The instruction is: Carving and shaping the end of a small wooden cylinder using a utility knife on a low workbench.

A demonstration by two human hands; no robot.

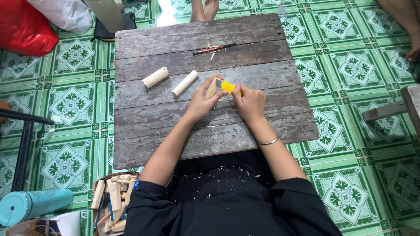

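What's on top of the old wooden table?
On the wooden table lie two pale wood pieces and a thin dark tool. The left hand holds another wood piece; the right hand holds a yellow cutter, partly hidden.

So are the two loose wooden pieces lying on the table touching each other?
Apart. The head view shows the left wooden piece and the right wooden piece lying side by side on the wooden table, with a strip of bare board plainly visible between them.
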